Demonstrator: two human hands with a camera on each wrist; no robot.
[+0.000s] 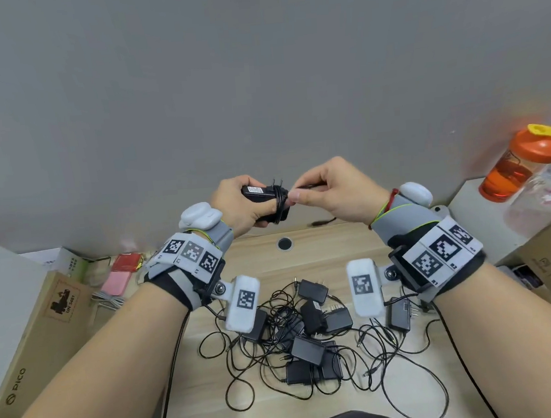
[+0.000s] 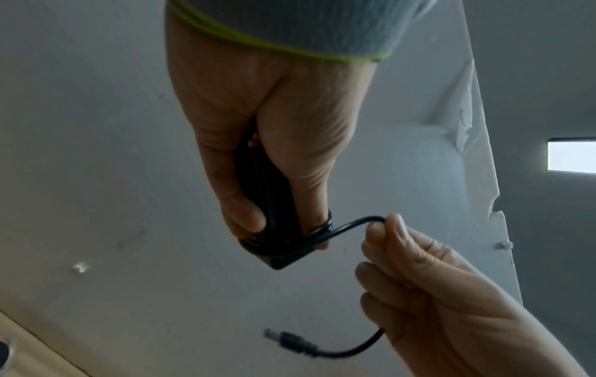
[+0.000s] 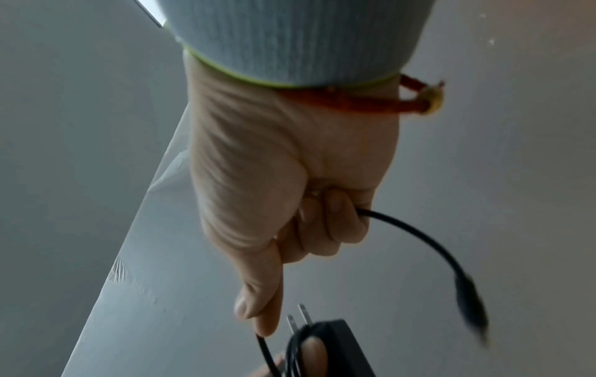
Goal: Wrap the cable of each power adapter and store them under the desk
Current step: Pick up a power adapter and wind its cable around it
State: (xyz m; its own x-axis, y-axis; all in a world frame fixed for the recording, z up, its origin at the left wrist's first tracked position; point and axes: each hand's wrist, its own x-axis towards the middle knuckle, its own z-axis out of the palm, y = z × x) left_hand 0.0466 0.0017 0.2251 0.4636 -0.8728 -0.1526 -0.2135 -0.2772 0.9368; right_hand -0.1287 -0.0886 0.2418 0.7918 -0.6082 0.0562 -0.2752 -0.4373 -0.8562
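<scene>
Left hand (image 1: 241, 205): grips one black adapter (image 1: 259, 193) mid-frame, long axis left to right, prongs up.
Right hand (image 1: 335, 191): just right of it, pinches the cable tail (image 2: 348, 227); coils circle the adapter's right end.
Free plug (image 2: 290, 341): dangles below.
Worktop (image 1: 337, 253): roughly eight unwrapped adapters (image 1: 306, 348), tangled, lower centre.

Black adapter (image 1: 264, 196), orange bottle (image 1: 518, 165), black-and-white checkered wristband tags (image 1: 192, 253).

Office/lab desk: wooden surface (image 1: 330, 254) with cable grommet (image 1: 284, 243), grey partition (image 1: 257, 78), stacked cardboard boxes (image 1: 30, 340) at left.
</scene>
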